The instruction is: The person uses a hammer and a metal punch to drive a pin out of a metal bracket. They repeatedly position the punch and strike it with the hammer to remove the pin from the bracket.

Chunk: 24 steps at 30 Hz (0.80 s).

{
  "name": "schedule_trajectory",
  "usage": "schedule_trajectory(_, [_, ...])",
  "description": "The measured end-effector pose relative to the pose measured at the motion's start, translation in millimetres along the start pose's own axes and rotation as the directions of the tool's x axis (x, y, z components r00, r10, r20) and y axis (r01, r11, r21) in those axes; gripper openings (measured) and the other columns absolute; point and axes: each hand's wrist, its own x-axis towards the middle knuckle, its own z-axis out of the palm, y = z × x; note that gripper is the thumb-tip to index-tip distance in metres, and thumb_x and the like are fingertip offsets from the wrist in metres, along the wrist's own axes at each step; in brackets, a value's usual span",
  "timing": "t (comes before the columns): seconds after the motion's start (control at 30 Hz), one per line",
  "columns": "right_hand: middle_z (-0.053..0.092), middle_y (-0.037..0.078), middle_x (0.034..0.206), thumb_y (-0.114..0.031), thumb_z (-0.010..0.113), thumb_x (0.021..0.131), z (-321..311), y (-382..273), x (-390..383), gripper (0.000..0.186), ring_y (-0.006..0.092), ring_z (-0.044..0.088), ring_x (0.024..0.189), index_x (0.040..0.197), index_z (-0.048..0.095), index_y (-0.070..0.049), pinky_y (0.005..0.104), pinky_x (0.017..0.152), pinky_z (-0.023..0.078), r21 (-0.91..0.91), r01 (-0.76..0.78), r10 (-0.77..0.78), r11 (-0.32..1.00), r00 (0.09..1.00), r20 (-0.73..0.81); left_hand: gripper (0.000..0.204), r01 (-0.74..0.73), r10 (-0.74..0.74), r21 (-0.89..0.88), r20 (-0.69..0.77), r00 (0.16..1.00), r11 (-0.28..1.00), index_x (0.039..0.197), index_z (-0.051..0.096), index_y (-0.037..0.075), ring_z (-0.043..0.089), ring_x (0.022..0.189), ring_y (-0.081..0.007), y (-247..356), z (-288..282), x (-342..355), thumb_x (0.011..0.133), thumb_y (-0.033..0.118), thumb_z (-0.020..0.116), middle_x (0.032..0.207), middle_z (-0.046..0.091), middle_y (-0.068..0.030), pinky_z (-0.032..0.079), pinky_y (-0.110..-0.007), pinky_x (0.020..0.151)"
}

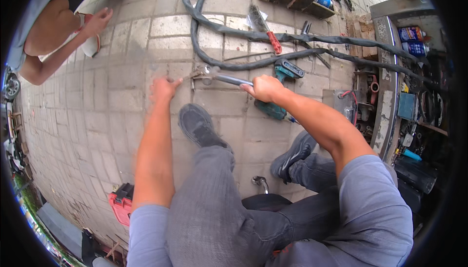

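Silver tool [229,79] runs nearly crosswise, head pointing left, right hand [266,89] clamped on its handle, left hand [163,89] too blurred to tell.

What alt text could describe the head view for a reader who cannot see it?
A person's right hand grips a long silver tool above paving; the blurred left hand is near its far end. Nearby lie a teal power tool, a looped dark hose or cable and a red-handled blade; another person's arm shows upper left.

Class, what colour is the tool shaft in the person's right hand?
The shaft is silvery, with a metallic shine; it shows best in the head view.
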Motion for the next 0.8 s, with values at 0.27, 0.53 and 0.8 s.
schedule_trajectory(0.27, [0.066,0.023,0.079,-0.060,0.045,0.090,29,13,-61,0.065,0.0412,0.064,0.077,0.083,0.065,0.002,0.0500,0.071,0.050,0.035,0.050,-0.053,0.998,0.995,0.086,0.043,-0.080,0.079,-0.012,-0.053,0.995,0.997,0.099,0.070,0.016,0.052,0.111,-0.0317,-14,-3,10,0.072,0.049,0.075,0.111,0.063,-0.0086,0.038,-0.059,0.086])
schedule_trajectory(0.53, [0.065,0.023,0.081,-0.040,0.061,0.086,96,8,-71,0.043,0.0396,0.065,0.076,0.092,0.057,0.002,0.0474,0.068,0.053,0.058,-0.012,0.016,0.998,0.998,-0.057,0.025,-0.488,0.479,-0.021,-0.158,0.864,0.873,0.104,0.068,0.014,0.053,0.111,-0.0245,-5,22,-5,0.080,0.021,0.070,0.110,0.063,-0.0061,0.034,-0.046,0.095])
schedule_trajectory(0.8, [0.060,0.022,0.099,-0.022,0.066,0.082,63,-13,-18,0.034,0.0388,0.060,0.093,0.106,0.057,-0.001,0.0462,0.080,0.050,0.297,0.363,-0.228,0.883,0.885,-0.405,0.024,-0.548,0.534,-0.347,-0.145,0.833,0.761,0.105,0.066,0.001,0.062,0.084,-0.0338,-11,-19,-29,0.087,0.015,0.063,0.097,0.065,-0.0176,0.048,-0.038,0.076])
